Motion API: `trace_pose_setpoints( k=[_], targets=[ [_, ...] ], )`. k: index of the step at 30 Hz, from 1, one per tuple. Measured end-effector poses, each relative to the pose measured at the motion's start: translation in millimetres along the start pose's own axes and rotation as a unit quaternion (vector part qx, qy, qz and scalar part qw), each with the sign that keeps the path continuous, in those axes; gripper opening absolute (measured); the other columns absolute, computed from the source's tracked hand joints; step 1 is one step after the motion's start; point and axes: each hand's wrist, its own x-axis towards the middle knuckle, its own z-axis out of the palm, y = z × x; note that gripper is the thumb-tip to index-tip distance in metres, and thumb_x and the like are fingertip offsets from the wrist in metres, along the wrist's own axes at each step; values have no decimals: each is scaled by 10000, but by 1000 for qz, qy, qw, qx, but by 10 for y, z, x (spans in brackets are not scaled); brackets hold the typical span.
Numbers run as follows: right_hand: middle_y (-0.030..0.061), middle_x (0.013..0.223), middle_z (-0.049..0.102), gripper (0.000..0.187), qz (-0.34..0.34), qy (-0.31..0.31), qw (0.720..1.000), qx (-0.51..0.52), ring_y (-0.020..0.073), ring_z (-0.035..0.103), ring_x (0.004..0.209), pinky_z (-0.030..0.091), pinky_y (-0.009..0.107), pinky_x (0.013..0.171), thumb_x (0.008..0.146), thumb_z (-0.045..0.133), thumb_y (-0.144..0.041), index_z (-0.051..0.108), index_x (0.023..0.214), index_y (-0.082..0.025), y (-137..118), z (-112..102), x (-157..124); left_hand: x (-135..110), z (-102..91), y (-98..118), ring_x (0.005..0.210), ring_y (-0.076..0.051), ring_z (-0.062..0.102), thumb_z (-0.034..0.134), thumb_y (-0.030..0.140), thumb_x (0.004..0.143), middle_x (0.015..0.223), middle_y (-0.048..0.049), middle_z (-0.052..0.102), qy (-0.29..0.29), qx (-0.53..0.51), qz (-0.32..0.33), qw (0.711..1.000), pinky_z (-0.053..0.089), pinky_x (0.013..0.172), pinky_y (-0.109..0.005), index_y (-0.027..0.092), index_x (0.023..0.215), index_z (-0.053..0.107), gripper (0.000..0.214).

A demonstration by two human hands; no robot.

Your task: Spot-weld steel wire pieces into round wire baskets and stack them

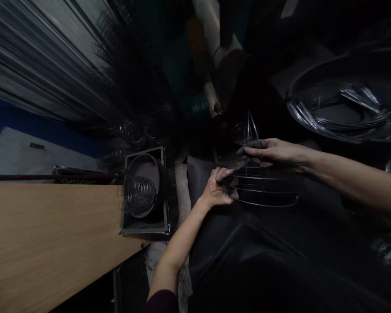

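The wire frame (pixel 263 190), a stack of thin curved bars, lies just above the dark cloth (pixel 228 248) over the person's lap, between the two hands. The left hand (pixel 220 188) has its fingers closed on the frame's left end. The right hand (pixel 273 153) has its fingers drawn narrow around slender upright wires (pixel 254 126) at the upper edge; whether these belong to the frame cannot be told.

To handle this well, the left grip should stay firm and near the bars' ends so the frame does not twist, while the right fingers work by light pinching, clear of the wire tips. Bars this thin would probably bend under a hard squeeze, and the dim light argues for feeling each wire's seat as well as looking.

Counted: one frame in hand, with about four curved bars showing; at least two upright wires; one crate (pixel 166 204) on the left, holding one round tub (pixel 150 166) and one coiled wire basket (pixel 138 195) in it; one wooden counter (pixel 52 234); one large basin (pixel 339 112) on the right, with several wire bundles (pixel 361 100), too blurred to number.
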Motion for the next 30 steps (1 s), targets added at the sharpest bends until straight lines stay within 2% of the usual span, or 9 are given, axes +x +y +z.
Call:
trace_pose_setpoints(
  k=[3, 6, 12, 15, 18, 21, 24, 27, 30],
  targets=[
    [21, 643, 590, 64, -20, 42, 999, 19, 2, 318, 383, 241, 97, 333, 876, 602, -153, 638, 874, -99, -180, 100, 38, 225, -79, 1, 900, -221, 534, 577, 288, 607, 1017, -68, 550, 63, -2, 11, 998, 431, 813, -393, 206, 1297, 265, 762],
    [36, 714, 624, 17, -73, 52, 994, 58, 0, 329, 396, 244, 93, 344, 863, 600, -120, 608, 877, -114, -257, 92, 89, 404, -184, 18, 892, -221, 525, 567, 288, 624, 1007, -73, 527, 75, 0, 42, 996, 428, 828, -412, 195, 1264, 274, 710],
    [5, 683, 604, 329, -157, 7, 982, 101, 0, 328, 413, 234, 94, 340, 656, 832, -318, 593, 790, -135, -284, 58, 170, 505, -288, -41, 899, -241, 518, 547, 358, 699, 1004, -96, 518, 88, 56, 67, 992, 421, 800, -418, 185, 1237, 364, 594],
    [14, 693, 624, 412, -171, -33, 983, 54, 7, 367, 418, 267, 105, 355, 625, 843, -402, 586, 817, -143, -314, 83, 193, 533, -346, -110, 922, -258, 518, 519, 430, 736, 1035, -113, 524, 74, 128, 61, 987, 415, 817, -428, 172, 1281, 399, 615],
    [22, 710, 639, 412, -170, -50, 984, 17, 20, 410, 433, 331, 129, 394, 644, 831, -401, 575, 847, -150, -369, 79, 238, 625, -465, -160, 895, -256, 502, 477, 464, 756, 1008, -116, 525, 39, 176, 58, 982, 419, 796, -413, 142, 1329, 402, 662],
    [10, 702, 631, 434, -153, -21, 988, 3, 38, 446, 451, 370, 149, 412, 590, 859, -349, 572, 853, -155, -445, 61, 311, 760, -591, -173, 861, -259, 483, 460, 443, 742, 956, -113, 513, -14, 191, 30, 981, 434, 761, -399, 108, 1368, 370, 715],
    [-18, 599, 581, 501, -148, 36, 988, -4, 48, 430, 415, 329, 147, 363, 496, 885, -362, 558, 816, -157, -513, 56, 401, 903, -685, -163, 897, -278, 484, 480, 397, 712, 976, -119, 510, -52, 182, -5, 982, 452, 806, -423, 92, 1391, 330, 759],
    [-71, 437, 443, 546, -151, 64, 986, -12, 56, 350, 340, 246, 149, 314, 475, 872, -449, 541, 814, -176, -561, 58, 498, 1026, -764, -164, 964, -296, 489, 519, 345, 674, 1029, -116, 511, -61, 162, -41, 984, 452, 873, -451, 131, 1398, 316, 782],
    [-89, 397, 381, 556, -172, 58, 983, 1, 49, 308, 323, 224, 149, 313, 463, 871, -464, 528, 800, -184, -605, 68, 583, 1098, -820, -210, 1009, -308, 490, 569, 305, 630, 1077, -108, 510, -35, 107, -41, 993, 433, 916, -480, 182, 1379, 322, 797]
  ],
)
